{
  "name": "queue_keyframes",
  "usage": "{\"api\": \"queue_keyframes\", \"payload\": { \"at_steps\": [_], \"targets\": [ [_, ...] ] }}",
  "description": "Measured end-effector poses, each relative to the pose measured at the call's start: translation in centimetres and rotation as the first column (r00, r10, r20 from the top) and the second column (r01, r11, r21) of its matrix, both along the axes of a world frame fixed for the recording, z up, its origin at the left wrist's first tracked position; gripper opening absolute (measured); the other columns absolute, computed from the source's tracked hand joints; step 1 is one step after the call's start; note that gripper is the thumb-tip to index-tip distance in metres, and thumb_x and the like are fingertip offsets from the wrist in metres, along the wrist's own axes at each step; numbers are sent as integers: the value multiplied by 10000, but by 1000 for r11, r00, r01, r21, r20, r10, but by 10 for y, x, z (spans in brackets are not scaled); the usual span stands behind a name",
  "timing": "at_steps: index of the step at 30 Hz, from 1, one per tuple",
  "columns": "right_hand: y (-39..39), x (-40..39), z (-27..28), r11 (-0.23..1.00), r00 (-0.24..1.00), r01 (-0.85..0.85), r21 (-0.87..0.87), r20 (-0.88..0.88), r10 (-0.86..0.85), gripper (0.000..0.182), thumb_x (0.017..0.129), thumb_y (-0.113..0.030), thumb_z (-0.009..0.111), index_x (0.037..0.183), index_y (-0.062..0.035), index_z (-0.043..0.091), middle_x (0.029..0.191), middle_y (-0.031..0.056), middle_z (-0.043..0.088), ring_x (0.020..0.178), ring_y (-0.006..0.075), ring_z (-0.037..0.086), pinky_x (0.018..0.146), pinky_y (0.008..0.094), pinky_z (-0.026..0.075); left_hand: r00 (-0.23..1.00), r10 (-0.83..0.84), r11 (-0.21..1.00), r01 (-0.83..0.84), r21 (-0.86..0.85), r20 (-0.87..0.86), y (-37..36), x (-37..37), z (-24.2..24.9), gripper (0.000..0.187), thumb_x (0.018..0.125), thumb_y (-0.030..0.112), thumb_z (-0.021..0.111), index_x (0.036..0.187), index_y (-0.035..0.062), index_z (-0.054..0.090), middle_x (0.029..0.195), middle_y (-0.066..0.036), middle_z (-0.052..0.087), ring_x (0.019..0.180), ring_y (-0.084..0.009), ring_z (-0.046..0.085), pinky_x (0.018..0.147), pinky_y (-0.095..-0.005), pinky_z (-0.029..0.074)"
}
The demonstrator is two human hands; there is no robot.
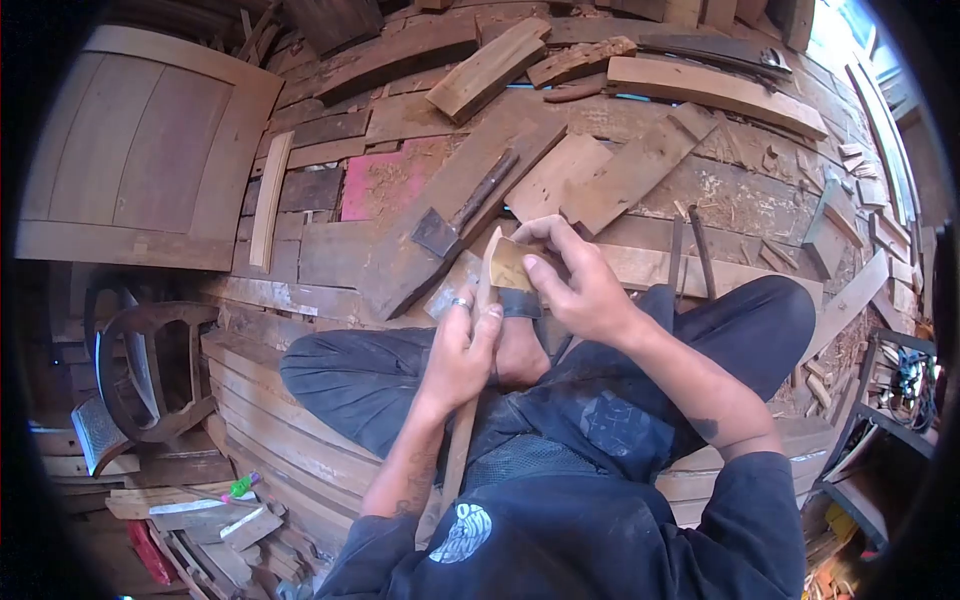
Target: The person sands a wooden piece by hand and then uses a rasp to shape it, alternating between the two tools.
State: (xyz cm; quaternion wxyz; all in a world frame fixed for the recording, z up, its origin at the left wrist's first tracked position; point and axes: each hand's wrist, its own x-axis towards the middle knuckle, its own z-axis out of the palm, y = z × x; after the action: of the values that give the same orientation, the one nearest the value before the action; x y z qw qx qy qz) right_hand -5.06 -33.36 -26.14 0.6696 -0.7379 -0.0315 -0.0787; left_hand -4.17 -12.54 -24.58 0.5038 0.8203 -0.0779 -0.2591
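My left hand [462, 345], with a ring on one finger, is wrapped round a long, narrow, curved piece of wood [460, 450]. The wood runs from my lap up to a rounded tip. My right hand [575, 285] pinches a yellowish-tan sheet [508, 265], which looks like sandpaper, against the side of the wood near its top end. My bare foot [520, 355] is just below the sheet. Beyond my hands, a hatchet-like tool [437, 232] with a dark blade lies on a thick plank [400, 262].
A panelled wooden door [150, 150] is at the upper left. A curved wooden frame [150, 375] stands at the left. Boards [715, 90] and a hand saw [715, 50] lie across the top. Two thin tools [700, 250] lie right of centre. Wood scraps [215, 530] fill the lower left.
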Motion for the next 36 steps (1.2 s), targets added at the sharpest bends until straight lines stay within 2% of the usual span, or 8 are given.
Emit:
{"api": "queue_keyframes", "payload": {
  "at_steps": [7,9,12,14,16,20,23,36],
  "targets": [
    [-2,2,-20,937,946,182,-297,314,-84,192,959,-131,723,1051,-8,607,846,128,670,732,222,670,674,350,532,990,-20,999,26,-44,141,-19,-23,-12,325,1055,242,537,1245,-21,563,1005,-271,703,981,-421,713,829,-443,523],
    [-10,14,-27,912,940,296,-283,257,-225,173,954,-152,739,979,-23,627,767,120,653,671,205,647,622,346,519,998,-45,999,46,-29,47,-19,-23,-11,297,1073,248,526,1233,0,560,821,-93,609,738,-198,605,650,-330,470],
    [-24,22,-21,913,934,352,-207,139,-328,205,946,-217,743,956,-42,637,839,167,701,755,341,723,676,410,571,998,-56,998,56,-5,-18,-20,-20,-9,283,1072,234,518,1228,2,563,810,-93,598,724,-204,585,649,-331,464],
    [-15,10,-15,930,948,288,-227,208,-243,208,954,-219,734,959,-38,631,825,172,704,763,348,725,674,405,569,998,-32,999,34,30,-46,-22,-18,-6,311,1055,226,534,1236,-25,571,1021,-284,702,1023,-448,699,868,-449,517],
    [-8,5,-34,934,951,201,-295,289,-114,210,961,-219,725,974,-36,623,816,172,706,770,347,731,671,400,569,999,-50,998,51,25,-13,-21,-16,-12,291,1060,221,529,1220,-17,578,939,-252,697,932,-403,713,825,-444,520],
    [-27,32,-43,899,926,374,-229,154,-346,228,955,-212,731,1016,-25,617,819,172,703,787,340,735,675,415,571,996,-33,999,34,8,-84,-11,-16,-22,271,1068,232,529,1184,-5,589,756,-157,654,722,-269,678,711,-411,511],
    [-11,15,-25,949,963,220,-226,204,-174,233,956,-203,729,1012,-18,599,840,173,705,799,336,738,685,420,573,995,-21,999,18,-34,-96,-13,-15,-22,260,1089,245,505,1153,8,590,659,-75,586,580,-155,572,589,-347,463],
    [-18,18,-60,947,960,250,-202,178,-215,293,1001,-247,682,1071,-13,519,859,190,642,755,346,682,664,426,531,968,-41,988,2,-155,-247,-16,-13,-2,335,1137,269,383,1074,15,592,608,0,501,452,-96,492,464,-265,404]
  ]
}}
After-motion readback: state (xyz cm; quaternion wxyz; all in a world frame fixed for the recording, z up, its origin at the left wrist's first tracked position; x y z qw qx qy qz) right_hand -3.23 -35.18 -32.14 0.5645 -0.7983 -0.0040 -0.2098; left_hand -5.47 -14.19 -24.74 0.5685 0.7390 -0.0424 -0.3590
